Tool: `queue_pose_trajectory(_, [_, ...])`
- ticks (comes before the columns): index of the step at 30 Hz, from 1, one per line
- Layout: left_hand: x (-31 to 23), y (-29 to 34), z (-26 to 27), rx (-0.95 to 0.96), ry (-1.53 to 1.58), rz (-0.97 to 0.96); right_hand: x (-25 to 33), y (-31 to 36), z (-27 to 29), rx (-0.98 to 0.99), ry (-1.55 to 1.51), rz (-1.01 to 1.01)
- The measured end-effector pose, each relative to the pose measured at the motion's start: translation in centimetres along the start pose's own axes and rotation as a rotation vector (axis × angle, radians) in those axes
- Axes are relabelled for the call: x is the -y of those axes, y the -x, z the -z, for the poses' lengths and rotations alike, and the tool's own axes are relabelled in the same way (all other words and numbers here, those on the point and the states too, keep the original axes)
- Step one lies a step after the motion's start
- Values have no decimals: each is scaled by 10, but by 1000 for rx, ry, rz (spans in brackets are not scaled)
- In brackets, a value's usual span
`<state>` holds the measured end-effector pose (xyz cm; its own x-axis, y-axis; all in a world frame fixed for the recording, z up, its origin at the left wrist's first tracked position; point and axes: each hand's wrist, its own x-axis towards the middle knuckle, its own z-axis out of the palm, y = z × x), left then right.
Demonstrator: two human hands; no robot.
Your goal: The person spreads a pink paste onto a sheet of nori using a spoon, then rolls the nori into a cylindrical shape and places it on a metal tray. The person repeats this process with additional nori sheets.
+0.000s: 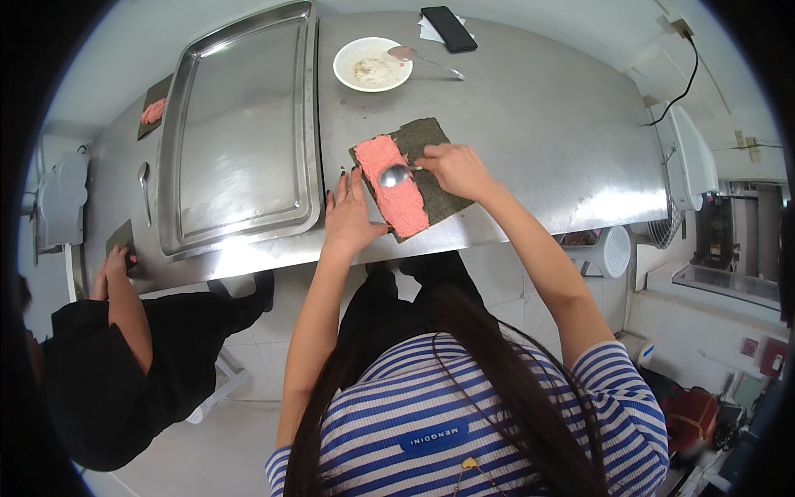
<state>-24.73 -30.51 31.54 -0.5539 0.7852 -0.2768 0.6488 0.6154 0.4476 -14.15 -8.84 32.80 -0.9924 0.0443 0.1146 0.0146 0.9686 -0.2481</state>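
A dark green nori sheet (426, 132) lies on the steel table in front of me. Pink minced paste (403, 209) covers its left part in a flattened band. My right hand (455, 171) is closed around the handle of a metal spoon (394, 176), whose bowl rests on the paste. My left hand (351, 214) lies with fingers spread at the sheet's left edge, its fingertips and thumb touching the border near the paste. The right part of the nori is bare.
A large steel tray (240, 132) stands to the left. At the back are a white bowl (373, 68) of liquid with a spoon (439, 65) across its rim, and a phone (449, 29). Another spoon (144, 192) lies left of the tray. A co-worker's hands (114, 263) handle another nori sheet.
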Motion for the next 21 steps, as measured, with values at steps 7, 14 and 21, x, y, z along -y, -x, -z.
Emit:
queue_pose_trajectory(7, [-2,0,2,11,10,16,-14,-32,8,-31,9,-83])
queue_pose_trajectory(14, [-2,1,3,15,36,31,-18,-25,18,102,-28,-35])
queue_pose_trajectory(21, [0,0,-2,-24,26,3,-26,-59,4,-15,28,-129])
